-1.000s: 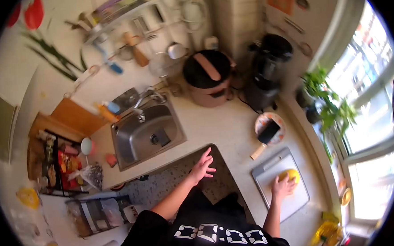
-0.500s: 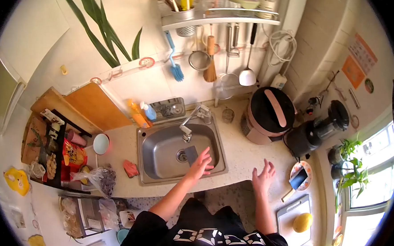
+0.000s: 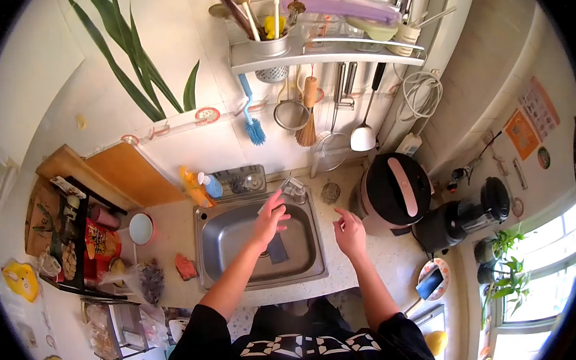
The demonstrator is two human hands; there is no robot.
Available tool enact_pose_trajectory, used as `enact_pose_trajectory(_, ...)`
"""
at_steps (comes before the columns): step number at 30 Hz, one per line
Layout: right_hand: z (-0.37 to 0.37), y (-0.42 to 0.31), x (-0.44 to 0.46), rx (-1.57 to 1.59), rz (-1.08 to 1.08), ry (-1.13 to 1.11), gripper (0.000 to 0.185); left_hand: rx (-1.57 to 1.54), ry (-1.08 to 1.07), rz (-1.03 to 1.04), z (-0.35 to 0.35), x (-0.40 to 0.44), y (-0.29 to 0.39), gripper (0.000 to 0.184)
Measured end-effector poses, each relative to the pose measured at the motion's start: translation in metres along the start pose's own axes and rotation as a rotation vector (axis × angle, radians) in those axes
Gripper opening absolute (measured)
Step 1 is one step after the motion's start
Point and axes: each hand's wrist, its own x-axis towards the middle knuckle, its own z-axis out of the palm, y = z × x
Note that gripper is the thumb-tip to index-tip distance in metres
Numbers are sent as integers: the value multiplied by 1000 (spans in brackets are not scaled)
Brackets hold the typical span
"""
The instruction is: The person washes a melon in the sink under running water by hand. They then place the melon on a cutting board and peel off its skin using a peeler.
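My left hand (image 3: 270, 221) is above the stainless steel sink (image 3: 306, 270), its fingers apart and holding nothing. Its fingertips overlap the lower part of the faucet (image 3: 294, 190) from this angle; I cannot tell whether they touch. Over the counter to the right of the sink, my right hand (image 3: 351, 234) is raised with the index finger extended and the others loosely bent. Nothing shows in it. The rice cooker (image 3: 396, 190) with a pink handle is close beyond it, and a small glass (image 3: 330, 192) stands near. A dark grey strip (image 3: 276, 249) lies in the sink by the drain.
A blue-handled brush (image 3: 253, 120), strainers and a spatula (image 3: 364, 137) hang beneath the wall shelf (image 3: 327, 57). A blender (image 3: 459, 213), a plate (image 3: 444, 273) with a cleaver and a yellow fruit (image 3: 435, 343) are at right. A bowl (image 3: 141, 229) and soap bottles (image 3: 210, 184) are left.
Both hands have moved forward, away from my body; the left is nearer the faucet, the right has shifted inward toward the sink. The view has tilted up a little.
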Motion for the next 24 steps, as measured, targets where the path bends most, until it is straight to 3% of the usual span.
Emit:
enact_pose_trajectory(9, -34, -22, 98, 103, -88, 79, 38, 62, -43, 91, 38, 45, 54, 60)
enact_pose_trajectory(14, -57, -22, 155, 99, -218, 137, 55, 93, -92, 193, 65, 69, 79, 62)
enact_pose_trajectory(19, -88, -53, 226, 189, -159, 160, 54, 110, -72, 266, 94, 98, 100, 61)
enact_pose_trajectory(22, -93, -67, 280, 215, -144, 245, 52, 611, 76, 552, 107, 140, 108, 54)
enact_pose_trajectory(24, -94, -80, 304, 217, -107, 245, 49, 756, 162, 607, 118, 161, 114, 52)
